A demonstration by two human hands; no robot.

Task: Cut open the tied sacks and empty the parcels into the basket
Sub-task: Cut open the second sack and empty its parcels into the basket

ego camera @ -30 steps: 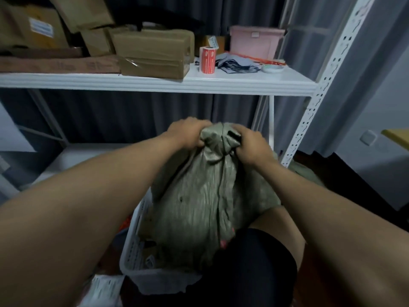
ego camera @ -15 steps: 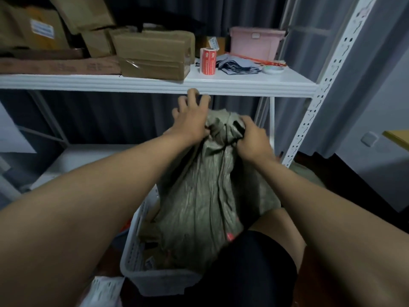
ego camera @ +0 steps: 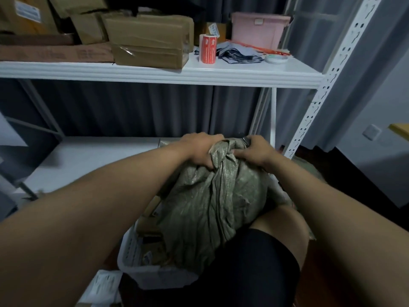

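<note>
A grey-green woven sack (ego camera: 212, 204) stands upended over a white plastic basket (ego camera: 141, 271) on the floor, its bunched end uppermost. My left hand (ego camera: 199, 151) is clenched on the bunched cloth from the left. My right hand (ego camera: 254, 151) grips it from the right, with a small dark object showing at its fingers. Brown parcels (ego camera: 150, 220) lie in the basket beside the sack's lower part. The sack's open mouth is hidden inside the basket.
A white metal rack stands ahead; its upper shelf (ego camera: 221, 74) carries cardboard boxes (ego camera: 148, 41), a red label roll (ego camera: 207, 48), grey bags and a pink bin (ego camera: 259, 29). A lower shelf (ego camera: 88, 156) lies left. My knee in black shorts (ego camera: 254, 262) presses against the basket. A white packet (ego camera: 104, 284) lies on the floor.
The sack's bunched end has dropped lower. My left hand, whose fingers were spread over the top half a second ago, is clenched on the cloth again. The view has tilted down slightly.
</note>
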